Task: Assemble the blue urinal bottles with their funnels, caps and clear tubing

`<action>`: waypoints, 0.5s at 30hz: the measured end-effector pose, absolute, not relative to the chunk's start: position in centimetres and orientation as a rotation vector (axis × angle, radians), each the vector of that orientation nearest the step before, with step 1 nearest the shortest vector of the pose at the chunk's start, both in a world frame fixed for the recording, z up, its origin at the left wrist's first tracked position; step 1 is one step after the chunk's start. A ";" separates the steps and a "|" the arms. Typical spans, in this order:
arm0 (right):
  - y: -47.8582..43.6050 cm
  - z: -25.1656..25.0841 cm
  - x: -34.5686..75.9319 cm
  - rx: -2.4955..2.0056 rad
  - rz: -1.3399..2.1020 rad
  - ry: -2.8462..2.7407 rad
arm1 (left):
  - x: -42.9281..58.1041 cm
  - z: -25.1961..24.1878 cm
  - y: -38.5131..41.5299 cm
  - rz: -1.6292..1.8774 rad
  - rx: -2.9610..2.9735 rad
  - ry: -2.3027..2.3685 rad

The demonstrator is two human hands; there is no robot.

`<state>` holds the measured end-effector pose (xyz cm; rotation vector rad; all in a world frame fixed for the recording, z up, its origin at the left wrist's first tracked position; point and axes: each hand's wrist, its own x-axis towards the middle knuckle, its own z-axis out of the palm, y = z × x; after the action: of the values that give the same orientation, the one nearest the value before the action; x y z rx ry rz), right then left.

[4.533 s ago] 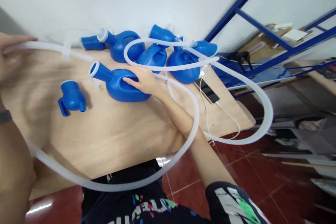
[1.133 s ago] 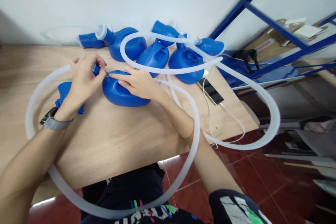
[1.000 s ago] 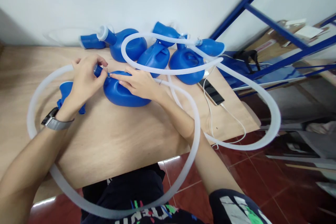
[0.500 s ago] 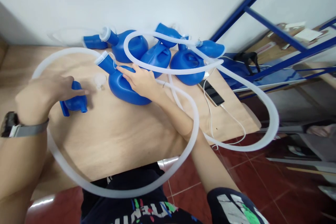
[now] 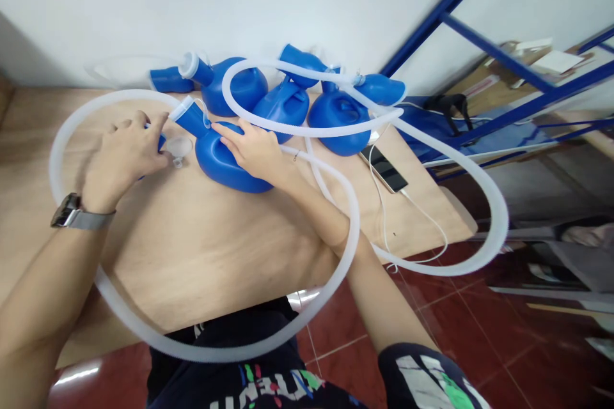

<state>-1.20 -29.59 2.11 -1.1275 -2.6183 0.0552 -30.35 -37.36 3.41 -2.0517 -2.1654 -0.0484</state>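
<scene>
My left hand (image 5: 127,147) is closed over a small blue plastic piece (image 5: 162,140), mostly hidden under my fingers and palm. Just right of it lies a round clear cap (image 5: 179,148) on the table. My right hand (image 5: 256,148) grips the top of a blue plastic urinal bottle (image 5: 211,163) lying on its side, index finger stretched toward the neck. The bottle's neck (image 5: 189,116) has a white rim and points up and left. A long translucent corrugated hose (image 5: 352,223) loops over my right forearm and around both hands.
Several more blue bottles (image 5: 235,86) and blue spouts (image 5: 381,89) stand along the wall. A phone (image 5: 384,169) with a white cable (image 5: 434,227) lies at the right of the wooden table (image 5: 211,255). Blue metal framing (image 5: 499,57) rises beyond the table's right end.
My left hand has moved right and slightly up, closing over the small blue piece and carrying it toward the clear cap. My right hand stays on the bottle.
</scene>
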 end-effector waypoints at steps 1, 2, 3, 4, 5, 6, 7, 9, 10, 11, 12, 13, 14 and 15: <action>-29.5 2.0 -1.2 -1.121 0.059 -2.617 | -29.6 3.2 -37.5 -0.049 -2.071 -2.118; -29.5 1.9 -1.2 -1.116 0.061 -2.616 | -29.1 2.9 -37.5 -0.057 -2.099 -2.074; -29.4 1.9 -1.3 -1.113 0.059 -2.616 | -28.8 2.5 -37.4 -0.072 -2.138 -2.030; -29.3 1.8 -1.3 -1.109 0.055 -2.617 | -28.5 2.1 -37.3 -0.090 -2.176 -1.990; -29.3 1.7 -1.3 -1.102 0.051 -2.618 | -28.4 1.7 -37.2 -0.103 -2.210 -1.955; -29.3 1.7 -1.3 -1.094 0.049 -2.619 | -28.3 1.4 -37.0 -0.109 -2.229 -1.935; -29.3 1.7 -1.3 -1.088 0.050 -2.619 | -28.2 1.2 -36.9 -0.108 -2.241 -1.925; -29.4 1.8 -1.3 -1.085 0.055 -2.619 | -28.0 1.2 -36.8 -0.098 -2.247 -1.935; -29.4 1.9 -1.3 -1.089 0.058 -2.619 | -27.8 1.5 -36.8 -0.078 -2.250 -1.942; -29.5 1.9 -1.3 -1.094 0.061 -2.620 | -27.7 1.8 -36.9 -0.034 -2.252 -1.943; -29.5 2.0 -1.3 -1.096 0.064 -2.624 | -27.7 2.1 -37.0 0.030 -2.248 -1.939; -29.6 2.0 -1.3 -1.096 0.066 -2.626 | -27.7 2.4 -37.2 0.098 -2.242 -1.930; -29.6 2.0 -1.3 -1.092 0.069 -2.625 | -27.9 2.7 -37.3 0.150 -2.233 -1.921; -29.6 1.9 -1.2 -1.086 0.072 -2.624 | -28.2 2.8 -37.3 0.171 -2.230 -1.915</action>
<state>-1.24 -29.59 1.93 -1.0857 -2.6241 0.0718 -28.18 -37.34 2.78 -2.2300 -1.9149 0.1711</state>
